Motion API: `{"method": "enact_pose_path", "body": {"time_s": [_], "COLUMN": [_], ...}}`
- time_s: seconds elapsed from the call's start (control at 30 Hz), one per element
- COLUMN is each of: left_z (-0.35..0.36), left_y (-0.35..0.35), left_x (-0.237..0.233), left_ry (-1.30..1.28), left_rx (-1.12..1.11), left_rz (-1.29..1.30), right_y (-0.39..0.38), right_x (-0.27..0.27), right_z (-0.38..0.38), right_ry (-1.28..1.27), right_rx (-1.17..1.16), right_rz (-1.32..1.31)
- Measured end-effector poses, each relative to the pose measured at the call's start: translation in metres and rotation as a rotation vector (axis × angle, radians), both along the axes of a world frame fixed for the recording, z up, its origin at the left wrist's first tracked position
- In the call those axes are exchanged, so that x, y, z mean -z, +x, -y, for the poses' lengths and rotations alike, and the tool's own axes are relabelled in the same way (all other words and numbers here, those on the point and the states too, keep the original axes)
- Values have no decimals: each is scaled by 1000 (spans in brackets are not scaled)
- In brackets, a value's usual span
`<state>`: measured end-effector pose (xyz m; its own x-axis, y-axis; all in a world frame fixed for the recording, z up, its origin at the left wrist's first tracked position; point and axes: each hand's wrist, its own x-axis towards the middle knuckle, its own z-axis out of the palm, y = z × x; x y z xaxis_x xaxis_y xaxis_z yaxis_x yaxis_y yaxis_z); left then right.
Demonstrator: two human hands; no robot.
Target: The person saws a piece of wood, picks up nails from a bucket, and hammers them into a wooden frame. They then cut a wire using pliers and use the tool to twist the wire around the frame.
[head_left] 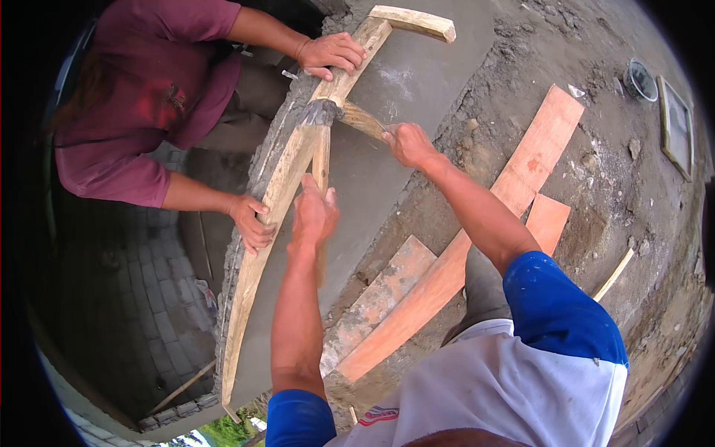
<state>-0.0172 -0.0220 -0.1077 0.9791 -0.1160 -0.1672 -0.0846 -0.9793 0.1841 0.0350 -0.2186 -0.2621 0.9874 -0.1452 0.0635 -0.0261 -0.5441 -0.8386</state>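
Observation:
A long wooden beam [279,182] lies along the edge of a wet grey concrete strip [410,78]. A dark wrapped or cement-smeared joint [320,113] sits near its middle, where shorter pieces meet it. My left hand [314,214] is closed round a narrow wooden piece [321,156] beside the beam. My right hand [408,144] is closed at the outer end of a short wooden crosspiece [361,119], with something thin at the fingertips. A co-worker's two hands [333,55] rest on the beam, one above the joint and one below it.
The co-worker [141,97] is across the beam, beside a deep block-walled hollow [160,298]. Orange-brown boards [532,153] lie on rough soil near my right arm. A bucket [640,80] and a framed panel [675,127] are at the far right.

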Motion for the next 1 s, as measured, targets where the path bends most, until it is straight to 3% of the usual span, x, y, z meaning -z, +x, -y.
{"method": "enact_pose_path", "body": {"time_s": [0.1, 0.17, 0.27, 0.37, 0.47, 0.57, 0.67, 0.87, 1.0], "left_z": [1, -1, 2, 2, -1, -6, -6, -39, -41], "left_y": [2, 1, -1, 0, 1, 6, 8, -14, -34], "left_x": [1, 5, 3, 2, 1, 0, -14, -42, -63], "left_ry": [-4, -5, 2, 21, 32, 1, 8, 41, 184], "left_rx": [-12, -9, -14, -12, 6, -39, -84, 252, 247], "left_rz": [-5, 21, 18, 19, 35, -13, -52, 244, 183], "right_y": [-10, -27, -23, -14, 6, 33, 54, 69, 56], "right_x": [2, -29, -32, -28, -12, 1, -4, 11, 2], "right_z": [12, 23, 22, 6, -3, -24, -55, -91, -92], "right_ry": [102, 175, 556, 1082, 1205, 1047, 1344, 1112, 866], "right_rx": [54, 74, 47, 27, -8, 189, 247, 464, 548], "right_rz": [89, 58, 37, 336, 201, 269, 414, 600, 534]}}
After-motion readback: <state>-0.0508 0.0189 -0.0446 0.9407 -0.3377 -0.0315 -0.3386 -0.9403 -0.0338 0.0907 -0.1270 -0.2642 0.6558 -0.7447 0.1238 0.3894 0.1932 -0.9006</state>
